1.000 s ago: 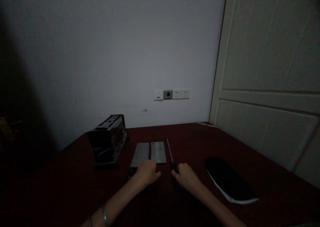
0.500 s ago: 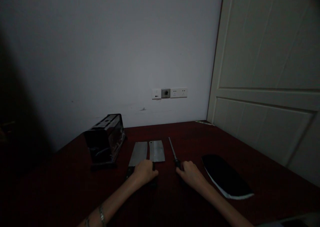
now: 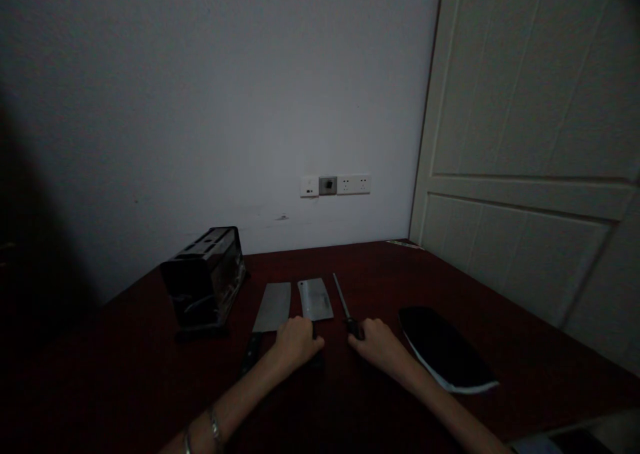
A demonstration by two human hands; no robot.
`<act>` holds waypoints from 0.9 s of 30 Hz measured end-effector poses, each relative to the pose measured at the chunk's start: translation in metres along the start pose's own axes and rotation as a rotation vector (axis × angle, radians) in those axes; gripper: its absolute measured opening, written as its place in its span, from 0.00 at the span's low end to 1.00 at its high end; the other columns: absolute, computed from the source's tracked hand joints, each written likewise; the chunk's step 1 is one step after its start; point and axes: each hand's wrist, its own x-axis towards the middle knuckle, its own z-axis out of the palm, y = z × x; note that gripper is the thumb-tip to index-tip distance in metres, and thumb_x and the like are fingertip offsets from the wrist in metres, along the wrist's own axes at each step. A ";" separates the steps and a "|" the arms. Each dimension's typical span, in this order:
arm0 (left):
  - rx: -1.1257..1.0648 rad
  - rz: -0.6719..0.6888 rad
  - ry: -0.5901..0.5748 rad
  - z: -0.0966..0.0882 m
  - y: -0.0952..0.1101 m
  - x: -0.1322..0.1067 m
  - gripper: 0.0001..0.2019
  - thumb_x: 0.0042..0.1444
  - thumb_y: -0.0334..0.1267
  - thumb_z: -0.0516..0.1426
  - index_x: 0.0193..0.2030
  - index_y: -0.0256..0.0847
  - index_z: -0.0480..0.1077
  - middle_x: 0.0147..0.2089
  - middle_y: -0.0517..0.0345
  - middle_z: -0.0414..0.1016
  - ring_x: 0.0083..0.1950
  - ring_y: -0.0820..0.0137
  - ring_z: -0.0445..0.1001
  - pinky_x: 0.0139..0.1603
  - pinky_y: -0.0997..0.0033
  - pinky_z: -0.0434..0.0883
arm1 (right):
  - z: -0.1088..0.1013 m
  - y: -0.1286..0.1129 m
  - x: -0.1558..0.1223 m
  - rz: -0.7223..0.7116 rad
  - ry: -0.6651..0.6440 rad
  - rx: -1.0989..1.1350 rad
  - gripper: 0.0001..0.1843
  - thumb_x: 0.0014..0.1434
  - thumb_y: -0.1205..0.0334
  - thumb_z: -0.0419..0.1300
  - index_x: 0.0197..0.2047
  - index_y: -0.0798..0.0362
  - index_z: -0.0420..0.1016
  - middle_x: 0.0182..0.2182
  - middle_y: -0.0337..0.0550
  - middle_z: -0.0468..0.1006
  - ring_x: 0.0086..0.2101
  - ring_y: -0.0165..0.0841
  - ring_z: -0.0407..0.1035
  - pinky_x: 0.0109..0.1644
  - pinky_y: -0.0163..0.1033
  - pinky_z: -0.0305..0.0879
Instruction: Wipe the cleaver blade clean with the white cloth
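Observation:
My left hand [image 3: 296, 343] is closed around the black handle of a cleaver [image 3: 316, 299], whose broad blade points away from me, with a small hole near its far corner. Just to the left lies a second cleaver [image 3: 273, 307], its dark riveted handle partly behind my left wrist. A thin sharpening steel [image 3: 341, 294] points away from me, and my right hand [image 3: 376, 341] is wrapped round its black handle. Both tools are low over the dark red table [image 3: 360, 261]; in the dim light I cannot tell whether they touch it.
A black knife block [image 3: 200, 284] with slots stands at the left. On the right lies a flat black, rounded piece with a pale edge [image 3: 445, 351]. Behind the table are a wall with sockets [image 3: 353, 185] and a panelled white door [image 3: 515, 207].
My left hand has moved slightly right with the cleaver, turning it and widening the gap to the second cleaver. The camera view has shifted a little; my right hand still holds the sharpening steel.

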 end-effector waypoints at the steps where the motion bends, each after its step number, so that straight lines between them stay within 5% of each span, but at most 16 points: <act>1: 0.011 0.010 0.002 -0.001 0.000 -0.001 0.18 0.50 0.45 0.50 0.38 0.32 0.73 0.40 0.40 0.75 0.43 0.55 0.73 0.39 0.62 0.69 | 0.000 0.000 0.000 0.000 -0.007 0.001 0.15 0.54 0.57 0.51 0.29 0.58 0.74 0.30 0.54 0.78 0.31 0.38 0.73 0.30 0.34 0.58; 7: 0.069 0.001 0.054 -0.018 -0.013 -0.013 0.26 0.57 0.50 0.41 0.38 0.33 0.73 0.39 0.39 0.75 0.42 0.56 0.73 0.41 0.61 0.67 | 0.001 0.002 -0.001 0.002 -0.008 0.008 0.21 0.55 0.50 0.49 0.29 0.58 0.74 0.30 0.55 0.77 0.32 0.40 0.73 0.31 0.36 0.59; 13: 0.208 -0.065 0.017 -0.036 -0.077 -0.031 0.23 0.53 0.51 0.45 0.37 0.34 0.73 0.40 0.39 0.75 0.43 0.54 0.73 0.41 0.59 0.67 | 0.005 0.008 0.001 0.002 -0.030 0.025 0.21 0.55 0.49 0.49 0.28 0.57 0.73 0.29 0.53 0.77 0.31 0.39 0.73 0.29 0.35 0.58; 18: 0.097 -0.074 -0.150 -0.022 -0.117 -0.035 0.28 0.50 0.56 0.45 0.37 0.32 0.72 0.40 0.37 0.75 0.41 0.51 0.73 0.38 0.58 0.68 | -0.006 0.002 -0.005 0.009 0.004 -0.085 0.23 0.56 0.48 0.48 0.30 0.58 0.73 0.31 0.57 0.77 0.34 0.43 0.72 0.32 0.38 0.60; 22: -0.021 -0.082 -0.150 -0.006 -0.123 -0.030 0.23 0.50 0.51 0.46 0.35 0.33 0.71 0.38 0.41 0.75 0.39 0.57 0.74 0.35 0.65 0.68 | -0.017 -0.024 -0.016 -0.044 0.094 -0.160 0.24 0.58 0.49 0.44 0.32 0.57 0.74 0.31 0.56 0.77 0.34 0.43 0.72 0.33 0.40 0.62; 27: -0.086 -0.093 -0.122 -0.002 -0.111 -0.029 0.20 0.49 0.48 0.47 0.34 0.33 0.70 0.37 0.43 0.76 0.37 0.60 0.75 0.32 0.69 0.67 | -0.004 -0.069 -0.015 -0.145 0.038 -0.112 0.26 0.56 0.47 0.45 0.33 0.59 0.75 0.32 0.58 0.76 0.35 0.45 0.71 0.35 0.42 0.64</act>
